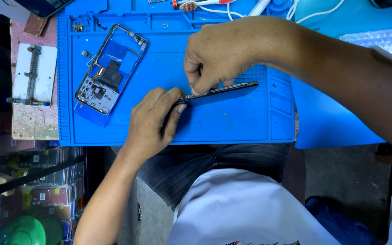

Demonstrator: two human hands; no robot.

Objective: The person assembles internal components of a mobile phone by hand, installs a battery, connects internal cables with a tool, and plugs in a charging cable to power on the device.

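a thin dark phone panel (218, 93) is held on edge above the blue work mat (232, 122), tilted slightly, its right end higher than its left. the left hand (153, 120) is closed on the panel's left end, thumb and fingers pinching it. the right hand (218, 52) is clenched over the panel's upper edge near the middle, fingertips pressed to it; whether something small is held between the fingertips cannot be told.

a stripped phone frame (110, 70) is laid diagonally on the left part of the mat, well apart from both hands, with a circuit board exposed at its lower end and a dark patch at its centre. small screws and parts (85, 27) are seen in the mat's upper left compartments. a metal clamp jig (33, 75) is set on the worn tabletop (32, 122) to the left of the mat. white cables (223, 9) are seen along the mat's top edge. a sheet of bubble wrap (386, 41) is seen at the far right.
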